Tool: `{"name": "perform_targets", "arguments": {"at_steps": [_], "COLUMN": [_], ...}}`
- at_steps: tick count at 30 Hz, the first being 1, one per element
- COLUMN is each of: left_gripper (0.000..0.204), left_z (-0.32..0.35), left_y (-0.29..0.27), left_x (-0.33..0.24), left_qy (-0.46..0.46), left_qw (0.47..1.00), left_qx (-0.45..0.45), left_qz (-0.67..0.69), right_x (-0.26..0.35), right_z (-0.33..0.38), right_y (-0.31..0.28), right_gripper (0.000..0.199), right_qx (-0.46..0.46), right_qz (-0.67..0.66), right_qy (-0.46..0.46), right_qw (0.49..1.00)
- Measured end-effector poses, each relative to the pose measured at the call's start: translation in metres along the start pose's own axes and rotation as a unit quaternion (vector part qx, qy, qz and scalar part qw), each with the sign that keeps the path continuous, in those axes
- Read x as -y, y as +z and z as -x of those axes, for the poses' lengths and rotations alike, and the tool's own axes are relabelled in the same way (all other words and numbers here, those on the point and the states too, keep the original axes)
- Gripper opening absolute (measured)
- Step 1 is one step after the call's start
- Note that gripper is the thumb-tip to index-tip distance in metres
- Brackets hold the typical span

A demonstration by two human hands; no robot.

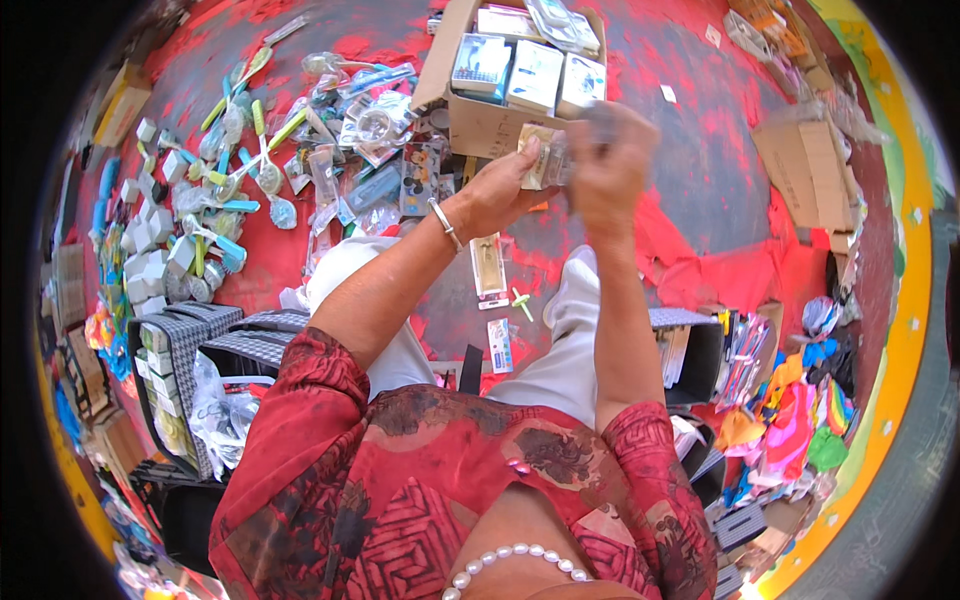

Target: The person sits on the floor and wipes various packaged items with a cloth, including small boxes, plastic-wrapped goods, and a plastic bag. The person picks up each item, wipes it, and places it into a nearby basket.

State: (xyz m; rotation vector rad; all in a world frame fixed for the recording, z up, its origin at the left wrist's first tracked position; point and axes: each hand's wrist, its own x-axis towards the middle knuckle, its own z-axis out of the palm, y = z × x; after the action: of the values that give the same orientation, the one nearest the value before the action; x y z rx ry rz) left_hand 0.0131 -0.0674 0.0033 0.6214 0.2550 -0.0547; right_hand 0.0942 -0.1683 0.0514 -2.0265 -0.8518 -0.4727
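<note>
My left hand [503, 187], with a bangle on its wrist, is closed on a small tan and clear package [541, 155] in front of the cardboard box. Close beside it on the right is my right hand [612, 175], smeared by motion. Something dark shows at its fingers, too blurred to name. The open cardboard box [490, 135] just beyond my hands holds several white and blue boxed items [535, 76]. Below my hands, a long tan-fronted package [488, 268] lies between my legs, near a green cross-shaped piece [521, 302] and a small blue-and-white packet [500, 346].
Long-handled brushes [265, 175] and packaged goods spread over the red and grey floor at left, beside several white cubes [148, 228]. Checkered bins [175, 325] flank my legs. Flattened cardboard [805, 170] and colourful cloth or plastic items [790, 410] lie at right, near a yellow-edged wall.
</note>
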Motion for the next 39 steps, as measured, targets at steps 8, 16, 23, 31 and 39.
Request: {"name": "perform_targets", "arguments": {"at_steps": [8,16,23,31,39], "left_gripper": [0.043,0.039,0.04,0.08,0.051], "left_z": [-0.003,0.006,0.004,-0.006,-0.011], "left_y": [-0.013,-0.011,-0.021,-0.031,-0.03], "left_x": [-0.022,-0.04,-0.047,-0.034,-0.014], "left_qy": [0.013,0.084,0.056,0.082,0.122], "left_qw": [0.987,0.986,0.996,0.967,0.967], "left_qx": [-0.086,-0.089,-0.025,0.002,-0.058], "left_qz": [0.132,0.11,0.071,0.239,0.216], "right_x": [0.005,-0.044,-0.052,-0.037,-0.002], "right_z": [0.033,0.002,0.001,0.012,0.04], "right_y": [0.012,-0.037,-0.046,-0.02,0.015], "right_gripper": [0.013,0.017,0.029,0.022,0.03], "right_qx": [0.181,0.04,0.169,0.057,0.165], "right_qz": [0.094,-0.192,-0.39,-0.381,-0.184], "right_qy": [-0.244,0.337,0.43,0.287,0.174], "right_qw": [0.948,0.921,0.797,0.877,0.953]}}
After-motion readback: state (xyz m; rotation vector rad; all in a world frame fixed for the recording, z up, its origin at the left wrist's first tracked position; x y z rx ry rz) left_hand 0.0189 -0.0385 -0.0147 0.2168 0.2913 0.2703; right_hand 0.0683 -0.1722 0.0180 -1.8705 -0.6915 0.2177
